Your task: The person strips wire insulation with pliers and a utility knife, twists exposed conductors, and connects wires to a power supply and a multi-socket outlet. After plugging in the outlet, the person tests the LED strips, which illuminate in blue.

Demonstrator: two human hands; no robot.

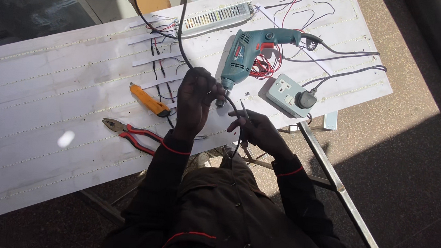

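Observation:
My left hand (195, 99) is closed around a black cable (181, 38) that runs up and away over the white panel (51, 102). My right hand (256, 129) pinches the lower stretch of the same cable, which hangs down toward my lap. Both hands hover over the panel's near edge, just below the chuck of a teal electric drill (251, 51). An orange utility knife (149, 99) lies left of my left hand. Red-handled pliers (129, 132) lie lower left.
A grey socket box with a black plug (291, 95) sits right of the drill. A perforated metal power supply (217, 17) lies at the far edge with red and black wires around it. A metal frame rail (340, 189) runs down right over the brown floor.

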